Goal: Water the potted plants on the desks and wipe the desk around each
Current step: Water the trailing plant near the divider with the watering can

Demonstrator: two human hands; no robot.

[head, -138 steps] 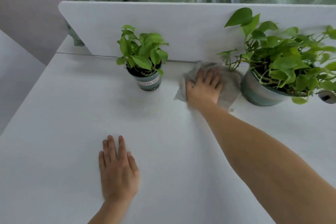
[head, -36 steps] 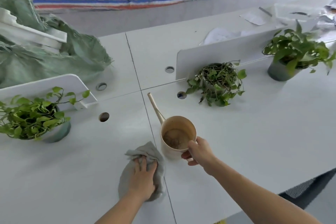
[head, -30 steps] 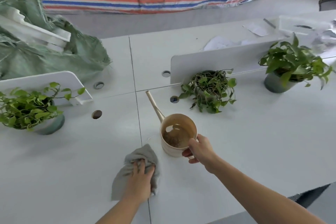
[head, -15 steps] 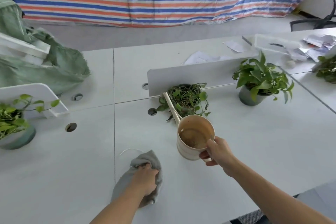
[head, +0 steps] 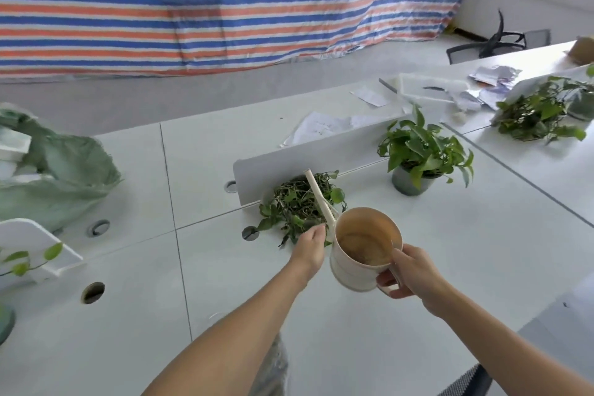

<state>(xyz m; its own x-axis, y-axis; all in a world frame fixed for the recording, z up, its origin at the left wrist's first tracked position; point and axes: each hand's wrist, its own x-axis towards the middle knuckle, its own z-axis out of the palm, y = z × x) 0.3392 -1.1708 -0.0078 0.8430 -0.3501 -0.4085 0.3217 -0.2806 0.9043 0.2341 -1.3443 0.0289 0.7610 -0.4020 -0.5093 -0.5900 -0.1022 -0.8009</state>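
- Right hand (head: 409,273): fingers curled around the handle of the beige watering can (head: 364,249), held above the desk (head: 450,254).
- Left hand (head: 310,247): extended beside the can's spout; finger state cannot be determined.
- Trailing potted plant (head: 299,202): just behind the can.

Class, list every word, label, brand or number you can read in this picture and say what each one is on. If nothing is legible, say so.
No text can be read here.
Loose papers on the far desk: faint marks, too blurred to read.
Crumpled papers at the right: print too small to read.
Watering can, plant pot, striped tarp: no lettering visible.
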